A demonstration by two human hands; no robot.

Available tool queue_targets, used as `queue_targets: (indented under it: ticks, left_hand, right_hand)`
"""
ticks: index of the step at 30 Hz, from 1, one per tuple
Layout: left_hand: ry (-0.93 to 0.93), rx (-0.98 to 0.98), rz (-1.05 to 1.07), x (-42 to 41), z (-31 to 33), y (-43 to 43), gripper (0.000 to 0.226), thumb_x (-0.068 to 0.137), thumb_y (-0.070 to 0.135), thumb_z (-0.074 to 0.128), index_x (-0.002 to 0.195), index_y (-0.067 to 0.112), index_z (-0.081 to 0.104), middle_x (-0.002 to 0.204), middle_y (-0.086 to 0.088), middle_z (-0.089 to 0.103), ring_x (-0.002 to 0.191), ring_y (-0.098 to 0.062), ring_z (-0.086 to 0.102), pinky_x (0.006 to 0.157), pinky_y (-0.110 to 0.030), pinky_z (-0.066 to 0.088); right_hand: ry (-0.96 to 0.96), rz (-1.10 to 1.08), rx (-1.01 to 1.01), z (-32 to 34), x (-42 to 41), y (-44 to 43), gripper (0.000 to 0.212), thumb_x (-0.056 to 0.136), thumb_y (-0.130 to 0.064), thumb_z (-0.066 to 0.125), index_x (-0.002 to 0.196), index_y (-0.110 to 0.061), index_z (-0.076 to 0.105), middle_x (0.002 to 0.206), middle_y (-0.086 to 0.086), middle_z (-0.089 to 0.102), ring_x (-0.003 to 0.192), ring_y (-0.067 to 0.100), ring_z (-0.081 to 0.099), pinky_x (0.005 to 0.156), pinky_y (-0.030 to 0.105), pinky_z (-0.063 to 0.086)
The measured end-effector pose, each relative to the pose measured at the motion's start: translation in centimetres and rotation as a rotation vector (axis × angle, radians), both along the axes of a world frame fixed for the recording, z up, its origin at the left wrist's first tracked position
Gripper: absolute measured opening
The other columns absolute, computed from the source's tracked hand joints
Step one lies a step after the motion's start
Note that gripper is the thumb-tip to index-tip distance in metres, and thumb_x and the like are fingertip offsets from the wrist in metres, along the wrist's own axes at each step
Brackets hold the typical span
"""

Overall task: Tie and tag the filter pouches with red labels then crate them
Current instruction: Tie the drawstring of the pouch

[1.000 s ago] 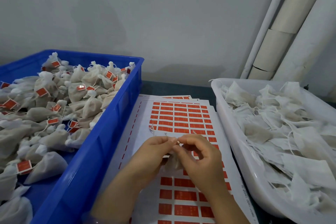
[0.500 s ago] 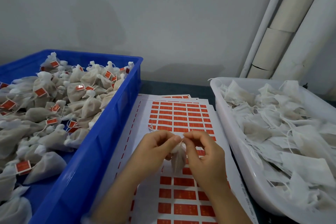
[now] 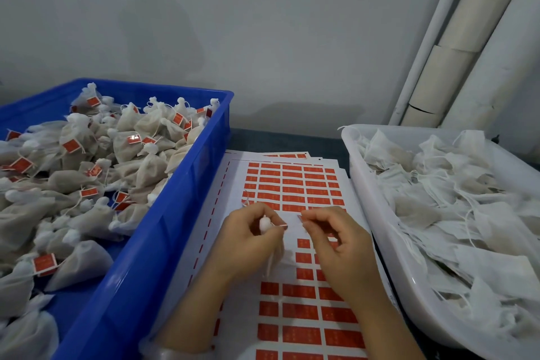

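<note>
Both hands are up over the label sheet (image 3: 292, 184), close together but not touching. The left hand (image 3: 248, 242) is curled round a filter pouch (image 3: 276, 259): its bunched white neck pokes out above the fingers, and the body hangs down under the palm, just over the sheet. A thin string end juts from the left fingertips toward the right hand (image 3: 339, 245). On the right, thumb and forefinger are pinched tight on a small sliver (image 3: 300, 216), reddish at the edge; string end or label, I cannot tell. The other right fingers are loosely folded in.

Under the wrists lie rows of red labels, with a bare white patch directly beneath the fingers. Out beyond the left hand stands the blue crate (image 3: 181, 213), its wall just beside the forearm, heaped with tied pouches (image 3: 146, 166) carrying red tags. Out beyond the right hand sits the white tray (image 3: 377, 213), piled with flat, untagged pouches (image 3: 467, 213) and loose strings
</note>
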State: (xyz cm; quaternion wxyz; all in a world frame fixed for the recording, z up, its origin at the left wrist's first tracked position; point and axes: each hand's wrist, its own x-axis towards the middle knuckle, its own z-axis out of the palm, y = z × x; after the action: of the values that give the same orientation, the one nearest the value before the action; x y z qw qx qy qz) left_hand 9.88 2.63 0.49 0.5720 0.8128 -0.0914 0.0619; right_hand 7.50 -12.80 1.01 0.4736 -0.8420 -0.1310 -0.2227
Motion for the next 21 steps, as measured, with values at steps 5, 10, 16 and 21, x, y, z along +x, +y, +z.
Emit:
queue_targets:
  ticks: [5, 10, 16, 21]
  left_hand:
    - [0.084, -0.057, -0.065, -0.10, 0.28, -0.12, 0.020, 0.080, 0.023, 0.070, 0.090, 0.035, 0.058, 0.075, 0.016, 0.067, 0.072, -0.001, 0.066, 0.056, -0.013, 0.051]
    - [0.201, -0.083, -0.201, 0.02, 0.40, 0.08, 0.032, 0.080, 0.013, 0.070, 0.100, 0.034, 0.058, 0.086, 0.012, 0.072, 0.080, -0.004, 0.069, 0.072, -0.024, 0.057]
    - [0.210, -0.313, -0.185, 0.14, 0.29, -0.06, 0.016, 0.085, 0.017, 0.061, 0.100, 0.023, 0.064, 0.088, 0.007, 0.073, 0.083, -0.012, 0.070, 0.069, -0.022, 0.056]
    - [0.164, -0.295, -0.101, 0.13, 0.21, -0.10, 0.027, 0.070, 0.034, 0.070, 0.095, 0.035, 0.060, 0.083, 0.016, 0.068, 0.079, -0.009, 0.069, 0.062, -0.023, 0.056]
  right_hand:
    - [0.042, 0.004, -0.162, -0.61, 0.32, -0.39, 0.021, 0.091, -0.020, 0.052, 0.101, -0.039, 0.050, 0.102, -0.027, 0.050, 0.097, 0.000, 0.055, 0.091, 0.021, 0.048]
    - [-0.001, -0.060, -0.116, -0.67, 0.36, 0.04, 0.018, 0.093, -0.017, 0.047, 0.098, -0.033, 0.051, 0.099, -0.016, 0.053, 0.091, 0.008, 0.057, 0.086, 0.027, 0.052]
    - [0.085, -0.003, -0.102, -0.64, 0.21, 0.27, 0.018, 0.094, -0.019, 0.048, 0.094, -0.036, 0.051, 0.097, -0.020, 0.053, 0.091, 0.001, 0.056, 0.083, 0.011, 0.047]
    - [0.217, 0.069, -0.096, -0.47, 0.15, 0.06, 0.020, 0.094, -0.020, 0.051, 0.095, -0.040, 0.051, 0.099, -0.023, 0.055, 0.093, 0.000, 0.058, 0.080, 0.006, 0.047]
